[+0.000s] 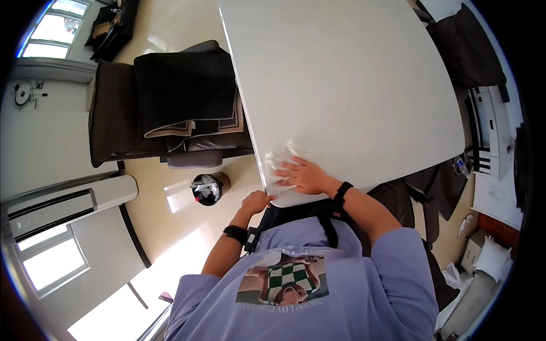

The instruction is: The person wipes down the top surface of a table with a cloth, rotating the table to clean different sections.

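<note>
Right hand: spread wide, palm down (pixel 307 176) on the smooth, matt white worktop (pixel 352 91) with rounded corners.
Shiny patch: a whitish, see-through, crinkled patch (pixel 291 149) lies on the worktop at the right hand's fingertips; whether thin film or wet streaks, I cannot tell.
Left hand: curled (pixel 256 202) at the worktop's near corner, touching its thin edge; whether it pinches anything, I cannot tell.
Bin: a round black bin (pixel 207 190) with crumpled, pale contents stands on the glossy cream floor (pixel 239 177), left of the left hand.
Seat: a padded dark brown leather-like chair (pixel 111 122), draped with a soft black cloth (pixel 182 94), stands beyond the left hand.
</note>
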Tool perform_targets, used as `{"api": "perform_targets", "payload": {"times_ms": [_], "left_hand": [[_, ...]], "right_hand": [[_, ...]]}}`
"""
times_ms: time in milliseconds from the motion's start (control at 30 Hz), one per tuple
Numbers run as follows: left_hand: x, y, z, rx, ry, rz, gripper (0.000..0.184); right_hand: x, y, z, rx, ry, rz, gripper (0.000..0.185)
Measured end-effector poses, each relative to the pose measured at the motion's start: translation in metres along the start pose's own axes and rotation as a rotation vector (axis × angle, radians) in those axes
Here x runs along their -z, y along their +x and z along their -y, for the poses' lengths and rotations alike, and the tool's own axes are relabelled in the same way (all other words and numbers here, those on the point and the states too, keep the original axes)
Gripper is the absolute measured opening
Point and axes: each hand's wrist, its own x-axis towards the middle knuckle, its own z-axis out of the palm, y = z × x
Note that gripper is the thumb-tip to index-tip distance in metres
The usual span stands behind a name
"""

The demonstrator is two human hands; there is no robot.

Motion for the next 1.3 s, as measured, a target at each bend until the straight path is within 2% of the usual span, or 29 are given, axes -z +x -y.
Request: {"api": "perform_targets", "payload": {"times_ms": [67,200,233,267,367,400,467,600,667,767,900,967,1067,1167,1200,1233,1267,1300], "left_hand": [[-0.002,0.010,0.006,-0.025,-0.016,0.030,0.048],[0.003,0.013,0.006,-0.052,0.030,0.076,0.050],[0.004,0.013,0.005,0.000,0.019,0.089,0.052],[0.006,0.012,0.004,0.003,0.022,0.089,0.052],[0.005,0.011,0.008,-0.028,-0.006,0.085,0.052],[0.003,0.010,0.008,-0.009,-0.051,0.069,0.051],[-0.001,0.010,0.012,0.015,-0.099,0.051,0.051],[-0.014,0.019,0.030,0.076,-0.109,0.014,0.048],[-0.020,0.017,0.037,0.024,-0.117,-0.052,0.045],[-0.022,0.007,0.023,0.313,-0.224,-0.110,0.044],[-0.034,-0.002,0.009,0.414,-0.181,-0.214,0.044],[-0.034,-0.017,-0.016,0.561,-0.270,-0.308,0.042],[-0.045,-0.023,-0.035,0.645,-0.423,-0.420,0.041],[-0.069,-0.017,-0.020,0.630,-0.599,-0.501,0.039],[-0.073,-0.017,-0.022,0.637,-0.699,-0.546,0.040],[-0.075,-0.020,-0.030,0.626,-0.744,-0.557,0.043],[-0.077,-0.024,-0.030,0.624,-0.744,-0.560,0.043],[-0.078,-0.027,-0.029,0.636,-0.758,-0.446,0.043]], "right_hand": [[0.008,-0.020,-0.004,-0.053,0.001,0.038,0.057],[0.025,-0.056,-0.020,-0.300,-0.085,0.005,0.064],[0.030,-0.065,-0.026,-0.388,-0.111,-0.004,0.066],[0.033,-0.075,-0.033,-0.388,-0.109,-0.006,0.066],[0.043,-0.111,-0.061,-0.560,-0.202,-0.142,0.068],[0.048,-0.126,-0.073,-0.556,-0.199,-0.143,0.068],[0.059,-0.158,-0.097,-0.680,-0.205,-0.286,0.067],[0.085,-0.232,-0.145,-0.817,-0.200,-0.334,0.066],[0.097,-0.271,-0.169,-0.880,-0.224,-0.394,0.066],[0.119,-0.321,-0.196,-0.923,-0.215,-0.385,0.067],[0.136,-0.371,-0.229,-0.960,-0.210,-0.409,0.066],[0.141,-0.393,-0.246,-0.973,-0.240,-0.443,0.066],[0.147,-0.427,-0.271,-1.025,-0.283,-0.462,0.065],[0.143,-0.468,-0.299,-1.244,-0.373,-0.564,0.061],[0.141,-0.486,-0.309,-1.241,-0.374,-0.567,0.061],[0.138,-0.505,-0.318,-1.382,-0.377,-0.626,0.059],[0.138,-0.519,-0.326,-1.524,-0.378,-0.685,0.058],[0.140,-0.530,-0.333,-1.525,-0.379,-0.690,0.058]]}}
